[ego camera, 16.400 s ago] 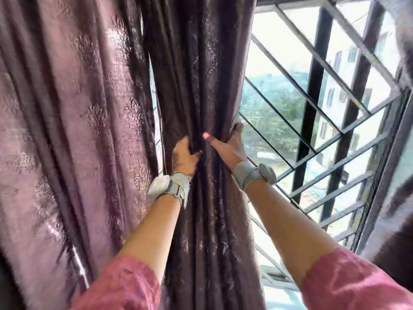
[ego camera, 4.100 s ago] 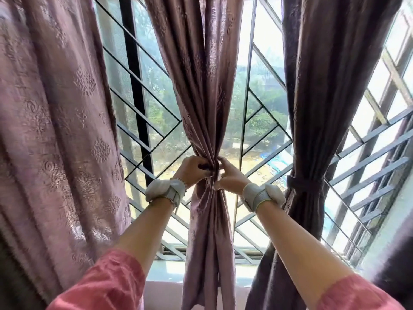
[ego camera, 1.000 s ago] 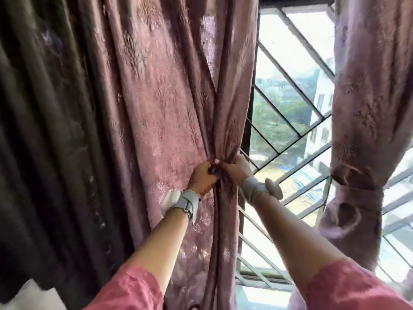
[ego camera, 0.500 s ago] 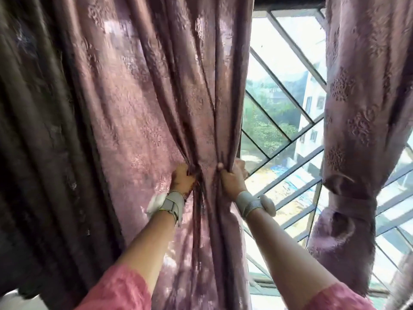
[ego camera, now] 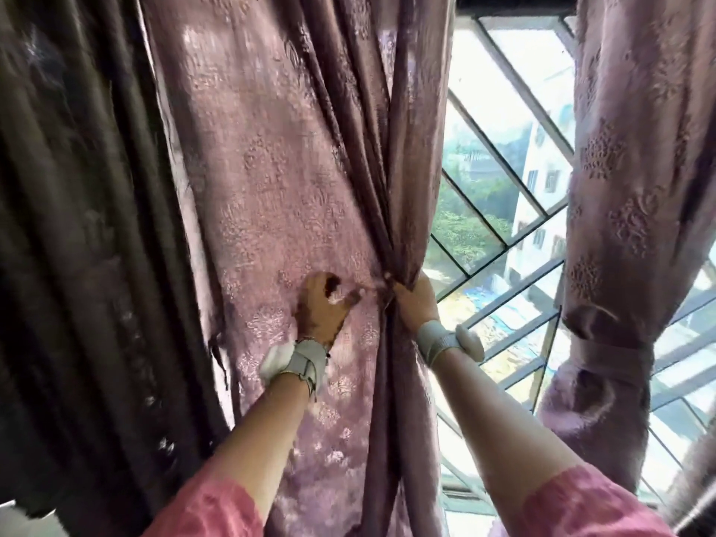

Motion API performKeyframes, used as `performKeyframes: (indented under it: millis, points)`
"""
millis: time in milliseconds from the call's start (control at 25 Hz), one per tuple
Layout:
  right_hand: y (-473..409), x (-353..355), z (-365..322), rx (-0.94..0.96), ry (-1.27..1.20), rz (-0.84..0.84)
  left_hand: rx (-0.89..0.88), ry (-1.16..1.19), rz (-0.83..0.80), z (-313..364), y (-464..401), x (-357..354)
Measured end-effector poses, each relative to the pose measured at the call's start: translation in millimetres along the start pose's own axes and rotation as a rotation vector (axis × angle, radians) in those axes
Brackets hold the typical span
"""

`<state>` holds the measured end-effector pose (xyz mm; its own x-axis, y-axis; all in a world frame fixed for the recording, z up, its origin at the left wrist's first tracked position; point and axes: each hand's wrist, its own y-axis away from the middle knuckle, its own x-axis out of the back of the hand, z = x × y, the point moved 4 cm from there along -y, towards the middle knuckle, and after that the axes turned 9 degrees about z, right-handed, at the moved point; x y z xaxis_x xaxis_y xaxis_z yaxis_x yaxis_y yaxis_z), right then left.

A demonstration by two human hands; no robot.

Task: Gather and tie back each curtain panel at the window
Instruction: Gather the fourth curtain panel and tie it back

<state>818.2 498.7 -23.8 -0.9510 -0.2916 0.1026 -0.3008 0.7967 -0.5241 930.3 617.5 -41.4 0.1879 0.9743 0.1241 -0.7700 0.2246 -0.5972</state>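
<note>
At the centre of the view hangs a mauve curtain panel (ego camera: 279, 180) with a woven flower pattern, its right edge drawn into tight folds that pinch to a narrow neck. Just right of that neck, toward 3 o'clock, the right hand (ego camera: 416, 304) is clenched around the gathered folds, fingers (ego camera: 403, 294) wrapped into the cloth. Toward 9 o'clock from it, close but apart, the left hand (ego camera: 321, 304) lies against the flat face of the panel, thumb reaching toward the neck and fingers curled; whether they pinch any fabric cannot be told. Both wrists wear grey straps, and pink sleeves (ego camera: 217, 509) show at 6 o'clock. Far out at 3 o'clock a second mauve panel (ego camera: 635, 168) is already cinched by a fabric band (ego camera: 608, 354). Between the two panels shows the window grille (ego camera: 515, 308). A dark curtain (ego camera: 77, 226) fills the 9 o'clock side.
</note>
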Motion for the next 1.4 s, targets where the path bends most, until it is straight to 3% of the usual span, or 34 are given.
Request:
performKeyframes:
  millis: [80,160,240,320,480,680,840,960,1080,1160,1240,1360,1400]
  points:
    - [-2,5,2,0.014,0.004,-0.014,0.195,-0.212,0.295,-14,-13,28]
    - [-1,7,3,0.029,0.009,-0.031,0.405,-0.268,0.336,-31,-23,44]
    - [2,6,3,0.060,0.000,-0.052,0.407,-0.057,0.156,-39,-30,39]
    - [4,3,2,0.081,0.006,-0.075,0.260,0.093,-0.046,-32,-31,25]
    - [6,0,4,0.028,-0.029,-0.078,0.011,-0.209,-0.191,-8,-13,-5]
    - [19,-10,-4,-0.060,-0.288,-0.186,-0.059,-0.223,-0.388,18,21,-50]
    - [4,8,5,-0.091,-0.050,-0.029,-0.143,-0.134,-0.519,20,30,-54]
    - [-5,22,12,-0.076,0.036,-0.012,-0.061,0.057,-0.394,6,29,-39]
    - [-8,25,16,-0.053,0.040,-0.036,0.053,-0.177,-0.173,-17,17,-24]
    - [-6,23,20,-0.056,0.051,-0.058,0.193,-0.314,-0.228,-31,17,-25]
    - [-2,24,29,-0.049,0.106,-0.069,0.190,-0.341,-0.298,-37,21,-29]
    - [5,32,50,-0.081,0.233,-0.051,0.175,-0.302,-0.190,-39,19,-20]
    - [6,34,56,-0.104,0.251,-0.049,0.191,-0.238,-0.239,-38,19,-19]
